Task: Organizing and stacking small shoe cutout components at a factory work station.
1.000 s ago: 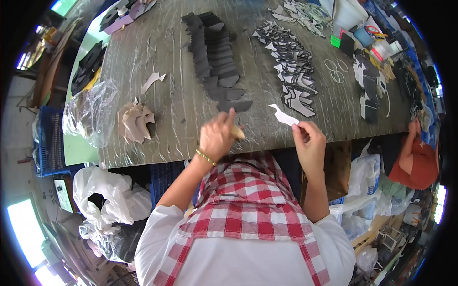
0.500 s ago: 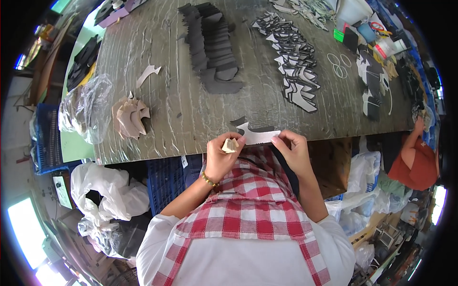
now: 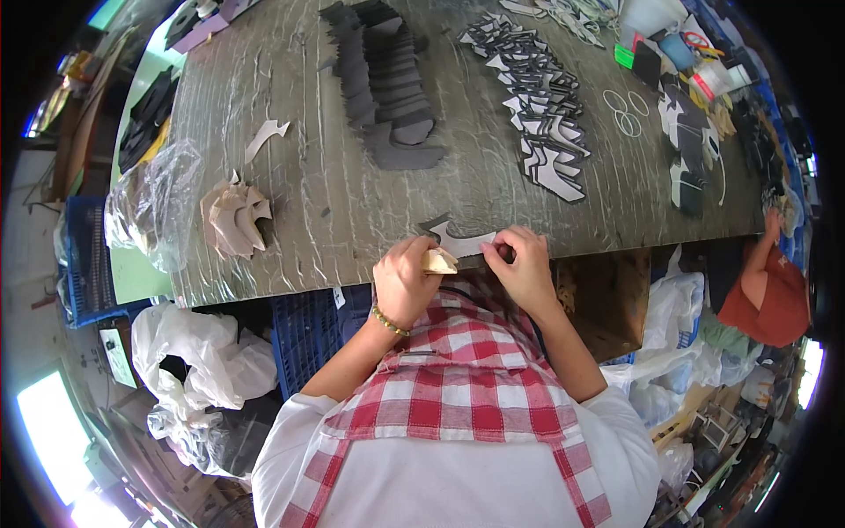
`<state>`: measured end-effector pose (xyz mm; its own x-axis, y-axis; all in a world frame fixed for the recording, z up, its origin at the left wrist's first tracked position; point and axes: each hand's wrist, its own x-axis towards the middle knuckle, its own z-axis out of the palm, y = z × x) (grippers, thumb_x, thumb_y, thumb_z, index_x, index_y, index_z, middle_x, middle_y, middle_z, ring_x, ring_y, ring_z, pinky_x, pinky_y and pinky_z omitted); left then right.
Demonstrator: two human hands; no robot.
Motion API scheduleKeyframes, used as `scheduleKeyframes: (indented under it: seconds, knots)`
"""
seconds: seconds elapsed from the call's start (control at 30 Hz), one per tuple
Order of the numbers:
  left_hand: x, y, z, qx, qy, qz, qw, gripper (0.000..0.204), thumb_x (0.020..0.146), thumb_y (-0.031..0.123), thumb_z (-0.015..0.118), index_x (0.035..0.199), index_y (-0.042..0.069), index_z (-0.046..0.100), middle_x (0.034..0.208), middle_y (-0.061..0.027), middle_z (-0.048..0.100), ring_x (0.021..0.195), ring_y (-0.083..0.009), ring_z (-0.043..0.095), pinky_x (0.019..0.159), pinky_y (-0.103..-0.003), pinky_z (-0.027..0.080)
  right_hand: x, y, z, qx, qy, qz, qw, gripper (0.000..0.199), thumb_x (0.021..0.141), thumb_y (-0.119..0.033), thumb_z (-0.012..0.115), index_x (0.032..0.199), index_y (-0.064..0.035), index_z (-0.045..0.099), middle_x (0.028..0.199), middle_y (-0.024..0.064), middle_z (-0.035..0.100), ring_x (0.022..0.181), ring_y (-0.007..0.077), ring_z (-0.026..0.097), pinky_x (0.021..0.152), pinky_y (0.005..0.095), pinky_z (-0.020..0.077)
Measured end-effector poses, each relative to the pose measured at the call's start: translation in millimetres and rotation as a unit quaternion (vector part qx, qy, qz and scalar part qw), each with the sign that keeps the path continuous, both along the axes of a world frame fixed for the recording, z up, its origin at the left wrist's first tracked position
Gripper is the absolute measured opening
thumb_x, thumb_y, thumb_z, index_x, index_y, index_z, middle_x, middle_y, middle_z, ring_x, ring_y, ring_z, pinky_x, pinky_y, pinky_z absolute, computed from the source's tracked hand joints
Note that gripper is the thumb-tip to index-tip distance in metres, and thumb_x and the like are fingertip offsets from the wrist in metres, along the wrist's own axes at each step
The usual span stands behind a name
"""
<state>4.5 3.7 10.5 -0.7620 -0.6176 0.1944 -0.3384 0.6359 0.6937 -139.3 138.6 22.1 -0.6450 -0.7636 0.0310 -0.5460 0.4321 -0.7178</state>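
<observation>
At the near edge of the grey table [image 3: 352, 211], my left hand [image 3: 402, 280] grips a small tan block [image 3: 438, 260]. My right hand [image 3: 525, 266] pinches a flat cut piece [image 3: 458, 240], white on one face with a dark edge, and holds it against the block just above the table's rim. A gold bead bracelet sits on my left wrist.
A stack of tan cut pieces [image 3: 233, 217] lies at the left, with one loose white piece [image 3: 266, 136] beyond. A row of black pieces [image 3: 387, 88] and a row of black-and-white pieces [image 3: 539, 114] run up the table. A person in red [image 3: 766, 295] is at the right.
My hands have come together at the table's near edge. The cut piece, first held up alone in my right hand, now meets the tan block in my left.
</observation>
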Motion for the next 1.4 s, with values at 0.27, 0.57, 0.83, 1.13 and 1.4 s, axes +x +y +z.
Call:
scheduleKeyframes:
  seconds: [0.27, 0.57, 0.83, 1.13, 1.4]
  knots:
    - [-1.6, 0.1, 2.2, 0.0, -0.004, -0.004, 1.0, 0.019, 0.068, 0.011, 0.074, 0.082, 0.007, 0.062, 0.076, -0.0106, 0.064, 0.071, -0.0317, 0.063, 0.061, -0.04, 0.05, 3.9, -1.0, 0.6, -0.004, 0.033, 0.004, 0.999, 0.02, 0.079, -0.018, 0.069, 0.072, -0.0039, 0.057, 0.071, 0.0046, 0.056, 0.069, 0.0219, 0.052, 0.071, 0.0354, 0.0343]
    - [0.2, -4.1, 1.7, -0.115, 0.012, -0.049, 0.992, 0.022, 0.076, 0.018, 0.073, 0.092, 0.007, 0.063, 0.07, -0.008, 0.054, 0.064, -0.0289, 0.058, 0.056, -0.038, 0.046, -6.1, -2.7, 11.0, 0.081, 0.059, 0.009, 0.995, 0.023, 0.077, -0.019, 0.073, 0.083, -0.0068, 0.055, 0.08, 0.0058, 0.053, 0.082, 0.0262, 0.052, 0.073, 0.038, 0.0356]
    - [-3.0, -9.0, 6.9, -0.059, 0.029, -0.041, 0.997, 0.048, 0.078, 0.005, 0.066, 0.124, 0.006, 0.053, 0.079, -0.0096, 0.055, 0.065, -0.0249, 0.057, 0.06, -0.033, 0.047, -11.4, -1.9, 3.5, 0.007, 0.047, 0.067, 0.997, 0.017, 0.08, -0.013, 0.067, 0.093, -0.0095, 0.058, 0.097, 0.0074, 0.051, 0.101, 0.027, 0.049, 0.088, 0.0389, 0.0338]
    - [1.9, -14.4, 20.1, 0.539, 0.126, -0.079, 0.829, 0.024, 0.097, 0.01, 0.048, 0.12, 0.001, 0.049, 0.086, -0.0036, 0.055, 0.072, -0.0108, 0.056, 0.066, -0.025, 0.049, -83.0, 12.1, 10.7, 0.018, 0.316, -0.146, 0.937, 0.02, 0.081, -0.015, 0.066, 0.099, -0.0097, 0.058, 0.103, 0.0077, 0.055, 0.104, 0.0277, 0.05, 0.085, 0.0428, 0.0343]
    - [-7.1, -1.5, 10.3, 0.576, 0.143, -0.079, 0.801, 0.028, 0.096, 0.011, 0.055, 0.119, -0.005, 0.055, 0.101, -0.0133, 0.067, 0.095, -0.0205, 0.067, 0.084, -0.036, 0.057, -18.1, -21.0, 42.3, -0.116, -0.153, 0.121, 0.974, 0.024, 0.084, -0.014, 0.069, 0.104, -0.0036, 0.061, 0.087, 0.0037, 0.059, 0.062, 0.0116, 0.047, 0.057, 0.025, 0.0394]
